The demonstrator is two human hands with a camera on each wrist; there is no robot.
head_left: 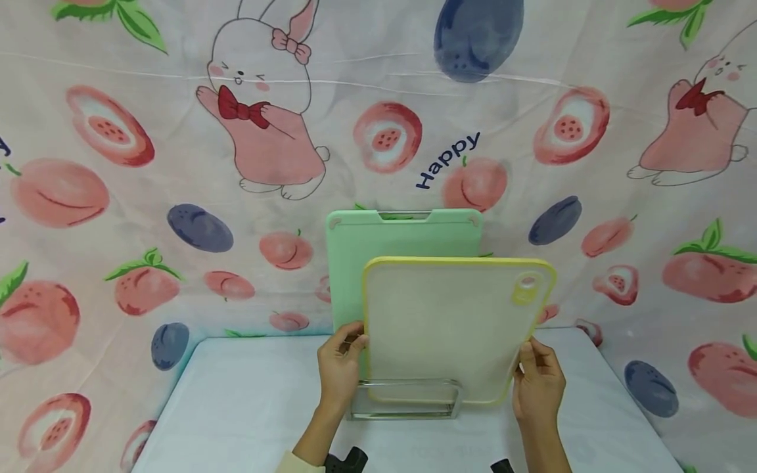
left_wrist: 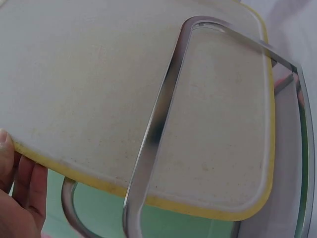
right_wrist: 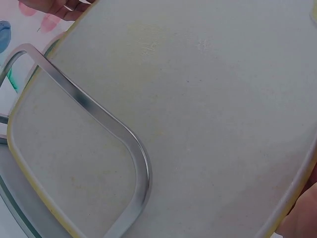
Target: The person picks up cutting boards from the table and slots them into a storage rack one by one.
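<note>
A whitish cutting board with a yellow rim (head_left: 443, 322) stands upright with its lower part behind the front bar of a metal rack (head_left: 405, 415). My left hand (head_left: 341, 368) pinches its left edge, thumb on the front face. On the opposite edge, my right hand (head_left: 539, 384) grips the board between thumb and fingers. Behind it stands a green cutting board (head_left: 349, 263), partly hidden. In the left wrist view, the rack's bar (left_wrist: 158, 119) crosses in front of the yellow-rimmed board (left_wrist: 99, 89). The right wrist view also shows the bar (right_wrist: 89, 101) before the board.
A white tabletop (head_left: 254, 394) lies under the rack. Behind it hangs a cloth (head_left: 378, 79) printed with fruit and rabbits. Black wrist gear (head_left: 347, 460) shows near the left sleeve, and another black piece (head_left: 502, 466) by the right forearm.
</note>
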